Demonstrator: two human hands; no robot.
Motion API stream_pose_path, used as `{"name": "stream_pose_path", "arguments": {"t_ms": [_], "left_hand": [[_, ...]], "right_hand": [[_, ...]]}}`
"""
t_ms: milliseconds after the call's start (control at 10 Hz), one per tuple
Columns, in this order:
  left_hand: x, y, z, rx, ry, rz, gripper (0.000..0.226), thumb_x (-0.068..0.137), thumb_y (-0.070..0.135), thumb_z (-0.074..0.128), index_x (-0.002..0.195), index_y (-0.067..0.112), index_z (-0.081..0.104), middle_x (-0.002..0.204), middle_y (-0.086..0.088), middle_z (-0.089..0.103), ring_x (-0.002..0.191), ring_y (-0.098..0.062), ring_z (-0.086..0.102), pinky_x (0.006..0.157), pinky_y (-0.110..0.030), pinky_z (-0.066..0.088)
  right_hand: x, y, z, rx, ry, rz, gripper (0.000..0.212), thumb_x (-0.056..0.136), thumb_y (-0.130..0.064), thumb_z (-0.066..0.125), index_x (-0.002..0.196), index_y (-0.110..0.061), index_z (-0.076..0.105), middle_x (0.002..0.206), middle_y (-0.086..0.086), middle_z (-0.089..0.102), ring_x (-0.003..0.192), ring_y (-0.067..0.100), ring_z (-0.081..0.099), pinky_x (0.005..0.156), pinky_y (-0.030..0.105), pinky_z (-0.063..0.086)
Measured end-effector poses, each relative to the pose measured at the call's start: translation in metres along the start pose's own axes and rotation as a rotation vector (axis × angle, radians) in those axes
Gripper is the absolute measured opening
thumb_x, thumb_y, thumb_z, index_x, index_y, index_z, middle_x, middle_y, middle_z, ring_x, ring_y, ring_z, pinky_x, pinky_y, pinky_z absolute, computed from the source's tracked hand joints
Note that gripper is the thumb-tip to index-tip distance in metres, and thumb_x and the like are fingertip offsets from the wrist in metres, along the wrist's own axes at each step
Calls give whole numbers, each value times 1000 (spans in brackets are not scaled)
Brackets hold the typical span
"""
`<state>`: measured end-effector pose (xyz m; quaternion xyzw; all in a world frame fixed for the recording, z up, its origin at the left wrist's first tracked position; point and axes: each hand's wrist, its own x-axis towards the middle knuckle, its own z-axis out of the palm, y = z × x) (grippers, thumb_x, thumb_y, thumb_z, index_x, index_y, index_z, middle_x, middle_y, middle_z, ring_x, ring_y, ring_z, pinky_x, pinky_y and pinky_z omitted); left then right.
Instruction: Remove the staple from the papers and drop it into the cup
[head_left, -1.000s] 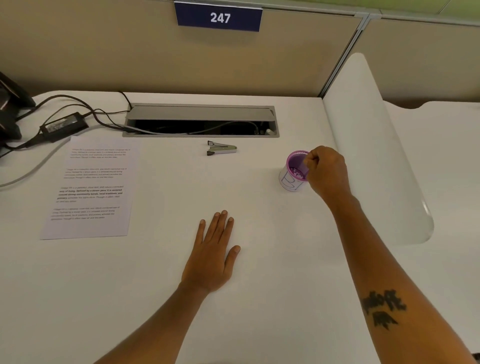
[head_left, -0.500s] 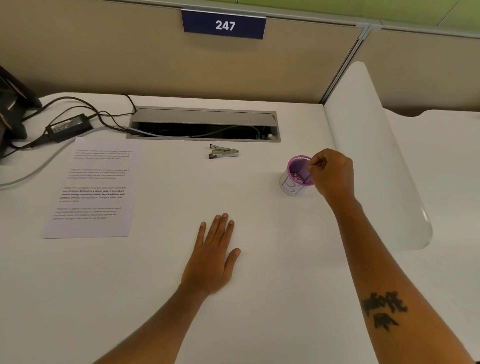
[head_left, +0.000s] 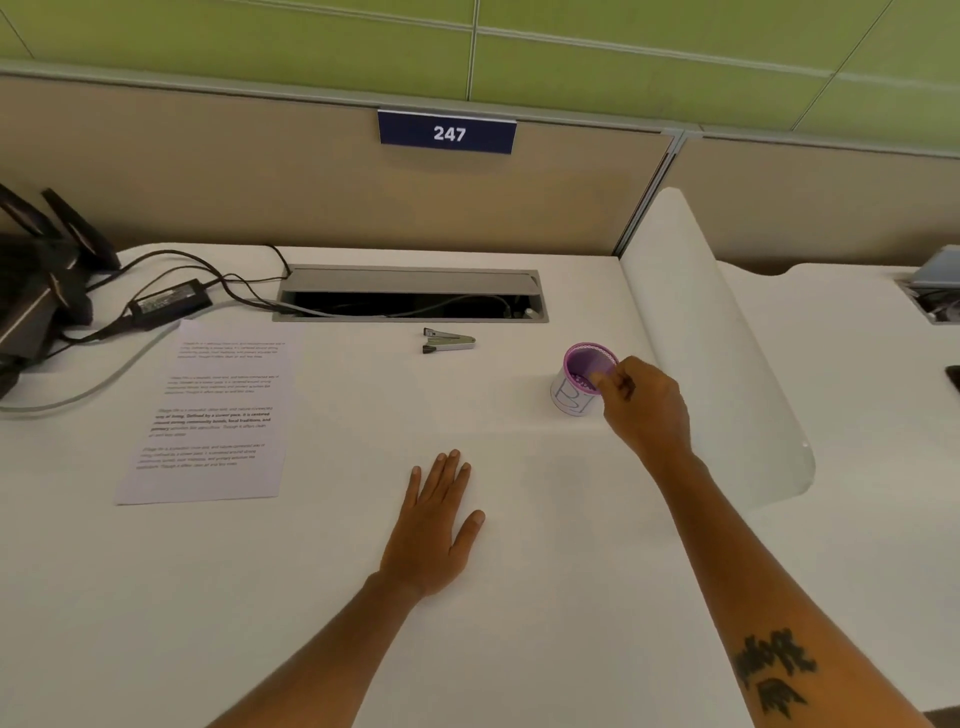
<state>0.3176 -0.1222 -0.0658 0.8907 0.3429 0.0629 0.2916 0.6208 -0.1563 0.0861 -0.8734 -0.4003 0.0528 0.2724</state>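
Note:
The papers (head_left: 208, 410) lie flat on the white desk at the left, printed side up. A small white cup with a purple inside (head_left: 571, 400) stands at the right. My right hand (head_left: 647, 410) is at the cup's right rim, with thumb and forefinger tips close together over the opening. I cannot make out a staple between them. Small pieces lie at the cup's bottom. My left hand (head_left: 431, 530) rests flat on the desk, palm down, fingers spread, holding nothing. A metal staple remover (head_left: 448, 341) lies behind, between the papers and the cup.
An open cable tray (head_left: 410, 280) runs along the desk's back edge. A power adapter (head_left: 169, 300) with cables and a black device (head_left: 36, 291) sit at the far left. A white curved divider (head_left: 717, 353) rises just right of the cup.
My right hand's fingertips have dipped lower over the cup's opening. The view has tilted upward. My left hand and the papers have stayed put.

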Motion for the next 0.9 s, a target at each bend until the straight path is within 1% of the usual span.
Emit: {"name": "stream_pose_path", "arguments": {"t_ms": [100, 200, 300, 400, 500, 600, 700, 800, 900], "left_hand": [[-4, -11, -11, -107, -26, 6, 89, 98, 76, 4, 170, 23, 2, 177, 12, -15, 164, -9, -16, 134, -41, -12], [-16, -32, -29, 0, 45, -57, 86, 102, 72, 15, 170, 21, -2, 177, 5, -20, 162, -10, -25, 132, -47, -18], [-38, -58, -53, 8, 114, -140, 84, 102, 64, 17, 170, 18, -1, 177, -1, -22, 162, -14, -25, 132, -50, -17], [-63, -86, -80, 64, 174, -179, 82, 104, 63, 17, 170, 18, 0, 177, -3, -20, 164, -17, -21, 132, -52, -14], [-88, -114, -106, 121, 229, -220, 80, 105, 63, 16, 169, 18, -2, 178, -3, -20, 165, -19, -19, 133, -53, -12], [-107, -136, -131, 152, 261, -263, 81, 105, 63, 13, 169, 18, -6, 177, -3, -22, 165, -20, -20, 134, -53, -10], [-123, -154, -150, 162, 293, -264, 81, 105, 63, 15, 169, 19, -10, 177, -1, -22, 165, -19, -18, 134, -53, -6], [-135, -166, -170, 174, 321, -251, 82, 105, 63, 17, 169, 18, -9, 178, -2, -20, 165, -20, -16, 135, -54, -3], [-143, -175, -177, 173, 356, -239, 83, 105, 64, 15, 168, 18, -11, 178, -2, -19, 166, -20, -15, 135, -55, -1]], "right_hand": [[-25, -6, 6, -46, -5, -13, 33, 101, -34, 61, 76, -14, 56, 79, 4, 63, 70, 27, 59, 58, 32, 44], [-56, -16, 23, -1, -52, -42, 14, 102, -18, 59, 94, -13, 69, 98, 5, 71, 86, 25, 67, 68, 29, 50], [-92, -31, 48, 38, -89, -136, 18, 98, -18, 67, 116, -16, 71, 118, 1, 70, 108, 22, 67, 90, 35, 56], [-121, -51, 77, -39, -134, -257, 38, 97, -29, 69, 131, -15, 64, 134, 4, 65, 126, 26, 60, 100, 42, 55], [-147, -82, 103, -118, -159, -277, 58, 101, -41, 59, 151, -15, 47, 163, 6, 42, 152, 26, 37, 119, 47, 41], [-166, -117, 124, -152, -186, -324, 69, 108, -45, 40, 165, -14, 19, 175, 3, 8, 162, 21, 6, 131, 45, 16], [-176, -147, 139, -178, -192, -366, 72, 109, -46, 30, 166, -12, 1, 175, 3, -10, 162, 19, -10, 131, 44, 3], [-183, -177, 148, -193, -215, -389, 73, 109, -47, 23, 165, -13, -7, 174, 2, -20, 160, 17, -18, 131, 43, -1], [-187, -194, 155, -151, -234, -405, 72, 109, -47, 21, 165, -14, -10, 173, 0, -23, 159, 15, -21, 132, 43, 1]]}}
